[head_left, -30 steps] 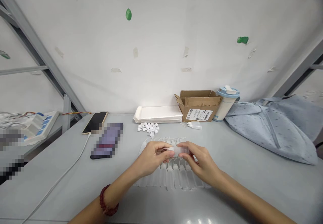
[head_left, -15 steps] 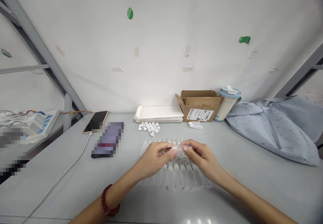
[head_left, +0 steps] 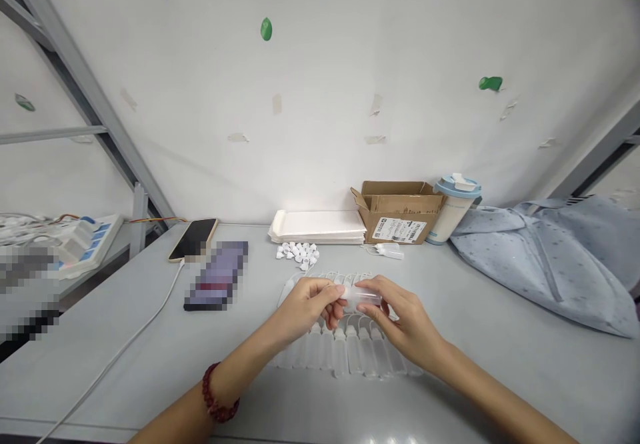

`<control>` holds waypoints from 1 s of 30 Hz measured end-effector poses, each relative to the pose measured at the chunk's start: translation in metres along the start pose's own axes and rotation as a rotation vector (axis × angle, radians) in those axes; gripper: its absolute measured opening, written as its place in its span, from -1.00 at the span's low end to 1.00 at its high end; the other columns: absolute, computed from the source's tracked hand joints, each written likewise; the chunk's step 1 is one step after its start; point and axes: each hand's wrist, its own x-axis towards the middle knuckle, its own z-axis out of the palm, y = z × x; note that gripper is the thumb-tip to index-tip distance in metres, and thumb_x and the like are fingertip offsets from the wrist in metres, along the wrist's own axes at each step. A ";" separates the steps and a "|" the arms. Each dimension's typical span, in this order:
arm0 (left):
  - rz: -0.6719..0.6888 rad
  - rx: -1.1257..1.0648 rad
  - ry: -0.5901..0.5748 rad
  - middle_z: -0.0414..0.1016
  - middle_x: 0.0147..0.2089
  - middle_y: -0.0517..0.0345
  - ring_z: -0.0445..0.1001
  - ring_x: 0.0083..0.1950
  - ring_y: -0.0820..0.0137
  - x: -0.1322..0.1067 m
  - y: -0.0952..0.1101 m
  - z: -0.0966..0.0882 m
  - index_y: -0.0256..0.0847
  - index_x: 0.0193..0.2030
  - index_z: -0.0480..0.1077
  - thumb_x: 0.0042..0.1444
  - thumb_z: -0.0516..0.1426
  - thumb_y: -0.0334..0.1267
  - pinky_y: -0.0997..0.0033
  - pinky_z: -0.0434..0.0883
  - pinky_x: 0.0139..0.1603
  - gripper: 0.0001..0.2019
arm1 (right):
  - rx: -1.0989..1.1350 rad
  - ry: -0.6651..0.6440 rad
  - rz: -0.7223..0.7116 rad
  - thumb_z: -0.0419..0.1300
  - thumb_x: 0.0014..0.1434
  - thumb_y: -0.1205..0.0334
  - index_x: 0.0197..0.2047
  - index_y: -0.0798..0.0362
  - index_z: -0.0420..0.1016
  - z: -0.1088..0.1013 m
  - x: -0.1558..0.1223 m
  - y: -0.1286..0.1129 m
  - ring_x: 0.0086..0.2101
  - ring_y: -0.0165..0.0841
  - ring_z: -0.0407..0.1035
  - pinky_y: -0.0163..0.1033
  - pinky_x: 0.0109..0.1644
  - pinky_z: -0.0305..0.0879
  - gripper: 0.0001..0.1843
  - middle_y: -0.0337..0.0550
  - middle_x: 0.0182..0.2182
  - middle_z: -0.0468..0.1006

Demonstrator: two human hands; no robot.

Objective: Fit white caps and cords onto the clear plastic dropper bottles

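Note:
A small translucent plastic bottle (head_left: 367,297) lies sideways between my hands, above the table. My left hand (head_left: 309,307) pinches its white cap end between thumb and fingers. My right hand (head_left: 407,317) holds the bottle's body from the right, thumb below and fingers above. Under my hands lies a row of similar bottles (head_left: 340,356) with white caps and thin loops. Another row behind it (head_left: 287,289) is partly hidden by my hands. Farther back is a small pile of loose white caps (head_left: 299,254).
At the back stand a stack of white trays or envelopes (head_left: 320,225), an open cardboard box (head_left: 400,214) and a lidded cup (head_left: 453,211). A bottle (head_left: 390,251) lies before the box. Blue cloth (head_left: 540,267) lies right; two phones (head_left: 194,239) and a cable (head_left: 117,354) lie left.
My left fingers have shifted to a pinch at the cap end. My right fingers have opened a little around the bottle's body, showing more of it. The view has shifted slightly.

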 end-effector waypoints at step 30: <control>0.052 0.082 -0.194 0.39 -0.55 0.15 0.36 -0.55 0.50 -0.001 0.001 -0.005 -0.35 -0.44 0.38 0.15 0.03 -0.05 0.49 0.31 -0.45 -0.63 | -0.219 0.124 -0.262 -0.02 0.25 0.31 -0.03 0.09 0.27 0.005 -0.002 -0.002 -0.54 -0.43 0.20 -0.37 -0.52 0.16 -0.78 -0.20 -0.50 0.33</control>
